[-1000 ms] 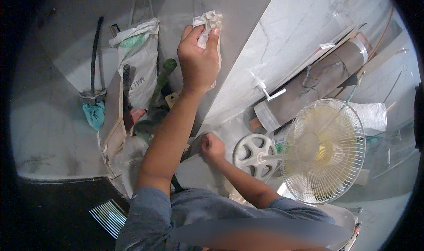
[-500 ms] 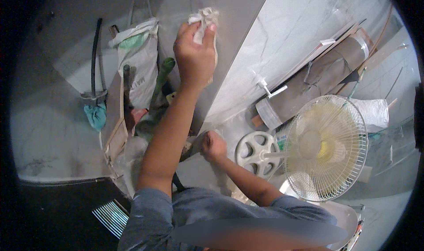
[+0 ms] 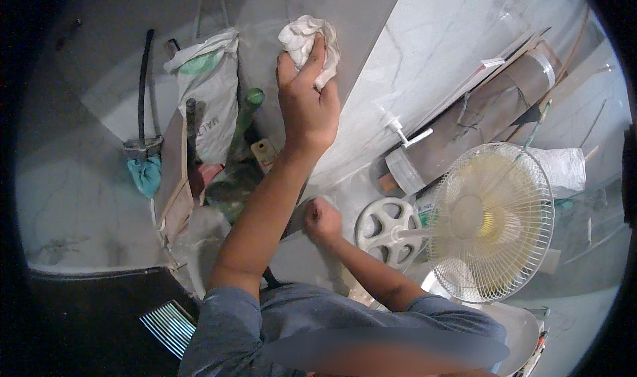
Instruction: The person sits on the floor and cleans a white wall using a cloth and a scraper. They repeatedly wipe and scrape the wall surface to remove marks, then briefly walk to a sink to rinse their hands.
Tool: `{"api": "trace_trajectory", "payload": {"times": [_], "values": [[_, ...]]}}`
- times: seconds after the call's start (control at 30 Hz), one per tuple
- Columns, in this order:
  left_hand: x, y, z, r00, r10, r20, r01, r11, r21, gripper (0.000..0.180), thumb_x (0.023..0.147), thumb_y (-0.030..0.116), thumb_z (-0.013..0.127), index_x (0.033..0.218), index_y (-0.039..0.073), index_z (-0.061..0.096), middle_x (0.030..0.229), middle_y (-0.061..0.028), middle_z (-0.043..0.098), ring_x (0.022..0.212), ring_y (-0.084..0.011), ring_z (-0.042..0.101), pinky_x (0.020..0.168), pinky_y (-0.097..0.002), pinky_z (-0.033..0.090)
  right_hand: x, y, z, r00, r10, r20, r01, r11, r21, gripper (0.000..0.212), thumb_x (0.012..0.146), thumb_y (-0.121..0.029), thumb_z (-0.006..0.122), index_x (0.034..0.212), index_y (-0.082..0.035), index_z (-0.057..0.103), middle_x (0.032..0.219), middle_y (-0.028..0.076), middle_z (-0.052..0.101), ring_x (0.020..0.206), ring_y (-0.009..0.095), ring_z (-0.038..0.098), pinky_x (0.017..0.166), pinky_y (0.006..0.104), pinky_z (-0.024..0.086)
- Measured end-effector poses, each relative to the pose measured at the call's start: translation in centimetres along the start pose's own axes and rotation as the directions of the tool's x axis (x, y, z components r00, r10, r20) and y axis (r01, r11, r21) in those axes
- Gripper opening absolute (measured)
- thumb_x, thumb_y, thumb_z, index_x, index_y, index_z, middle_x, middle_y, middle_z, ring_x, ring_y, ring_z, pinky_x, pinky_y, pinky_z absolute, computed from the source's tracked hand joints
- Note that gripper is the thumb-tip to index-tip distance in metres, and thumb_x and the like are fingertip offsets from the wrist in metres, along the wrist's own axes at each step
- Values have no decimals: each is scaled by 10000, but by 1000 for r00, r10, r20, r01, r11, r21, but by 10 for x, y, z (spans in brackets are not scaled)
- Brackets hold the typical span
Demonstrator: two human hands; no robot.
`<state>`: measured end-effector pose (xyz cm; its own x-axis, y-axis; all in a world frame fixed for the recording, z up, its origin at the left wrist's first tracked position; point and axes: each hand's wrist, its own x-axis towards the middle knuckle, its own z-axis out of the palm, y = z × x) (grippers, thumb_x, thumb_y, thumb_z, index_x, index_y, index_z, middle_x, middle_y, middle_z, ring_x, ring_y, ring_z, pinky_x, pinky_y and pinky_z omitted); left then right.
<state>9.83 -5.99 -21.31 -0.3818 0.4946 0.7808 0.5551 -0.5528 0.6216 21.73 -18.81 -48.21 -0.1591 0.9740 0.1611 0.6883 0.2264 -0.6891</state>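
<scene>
My left hand is stretched far forward, its fingers closed on a crumpled white cloth. The cloth lies against the smooth grey wall panel, close to the edge where white marbled tile begins. Lower and nearer to my body, my right hand is curled into a fist, and nothing shows in it. That fist is low by the foot of the tiled wall, left of the white fan base.
On the right stands a fan with a wire cage and a round white base. Behind it lies a large brown roll, below a white tap. A white sack, a green bottle and a teal cloth are at the left.
My left hand has shifted right and slightly back, and the forearm has swung right with it. The cloth is spread wider around the fingers. My right hand stays in place.
</scene>
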Motion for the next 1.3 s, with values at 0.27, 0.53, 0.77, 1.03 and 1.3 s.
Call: {"api": "trace_trajectory", "payload": {"times": [0.27,0.53,0.77,1.03,1.3], "values": [[18,7,-21,990,8,142,-26,992,127,550,817,-94,587,1348,22,671,1185,-251,592,1119,-444,609,1012,-439,490,4,9,5,998,-48,51,52,997,-64,138,870,-150,672,967,-88,594,917,178,660,862,422,654,745,510,519],[5,15,-31,973,59,222,-93,985,144,555,790,-118,609,1329,0,664,1170,-244,587,1090,-440,627,968,-448,522,1,5,7,996,-83,38,85,995,-46,166,834,-121,684,978,-89,607,892,159,659,863,412,659,751,505,528],[-7,10,-35,965,68,254,-99,989,114,647,791,-153,551,1404,38,630,1174,-275,575,1071,-478,602,955,-447,503,2,9,8,996,-30,82,34,998,-49,171,878,-174,660,1017,-100,592,972,184,655,883,454,638,751,551,499],[10,0,-22,973,-70,219,18,973,231,637,854,-89,570,1453,127,593,1224,-227,559,1167,-432,588,976,-465,507,-2,-1,1,999,-18,42,21,997,-69,125,898,-171,645,970,-87,586,933,185,658,861,450,639,744,535,506],[9,11,-31,938,-144,316,55,960,276,563,887,-56,571,1405,154,642,1310,-219,566,1185,-429,598,1008,-442,514,1,6,9,998,-57,17,58,996,-67,95,880,-130,656,941,-77,606,884,191,650,812,443,640,723,505,516]]}}
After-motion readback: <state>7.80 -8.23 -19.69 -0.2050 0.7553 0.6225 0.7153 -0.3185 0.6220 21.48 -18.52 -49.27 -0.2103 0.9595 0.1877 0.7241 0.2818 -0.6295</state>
